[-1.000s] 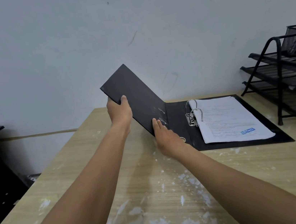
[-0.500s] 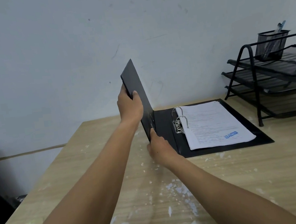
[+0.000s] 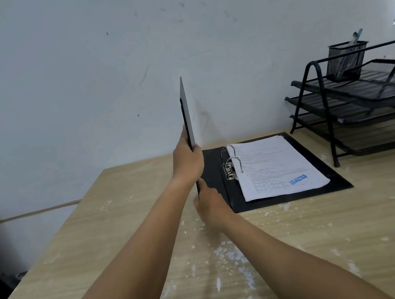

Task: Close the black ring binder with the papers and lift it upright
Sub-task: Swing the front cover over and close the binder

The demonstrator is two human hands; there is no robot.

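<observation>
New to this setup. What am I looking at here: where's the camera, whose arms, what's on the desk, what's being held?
There is no robot. One wide-angle camera sits on a person's head, looking forward and down, so the two bare arms coming up from the bottom edge are the wearer's own.

On the desk lies a black binder, open. Its back half lies flat with a stack of papers on the metal rings; the top sheet carries a blue stamp. The front cover stands about vertical, seen edge-on.

The left hand grips the cover partway up its near edge. The right hand holds it low, close to the desk.

At the right stands a black tray rack with a mesh cup on top.
</observation>
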